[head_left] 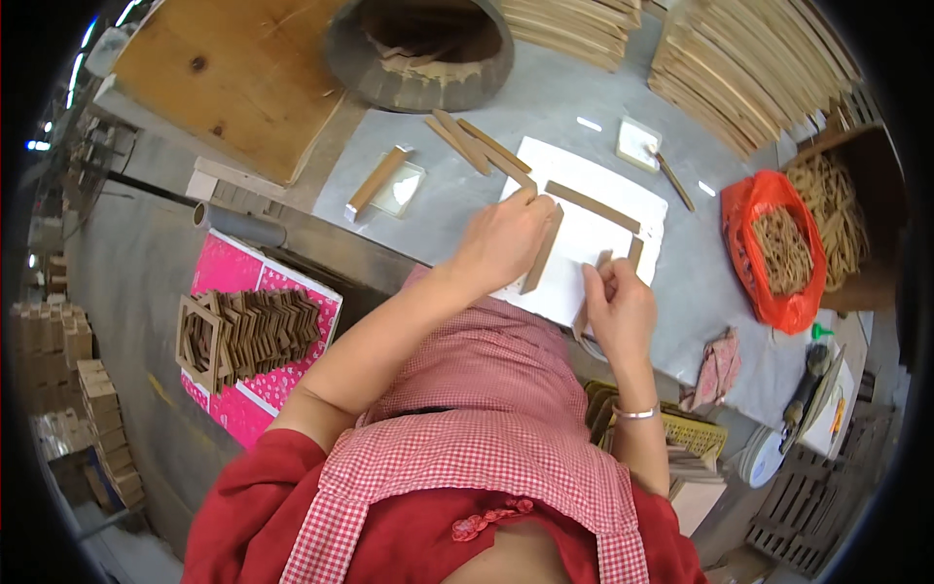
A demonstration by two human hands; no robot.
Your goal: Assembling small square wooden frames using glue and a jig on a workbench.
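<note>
The left hand (506,238) has its fingers bent together at the far end of a left wooden strip (542,253); whether it grips that strip cannot be told. The right hand (623,304) is clamped, thumb against fingers, on a partly hidden wooden strip (582,319). Beneath and between the hands lies a white board (584,245) on the grey worktop (681,258); a longer wooden strip (593,206) lies on it beyond both hands. Well right of the right hand sits a red plastic bag (742,243).
</note>
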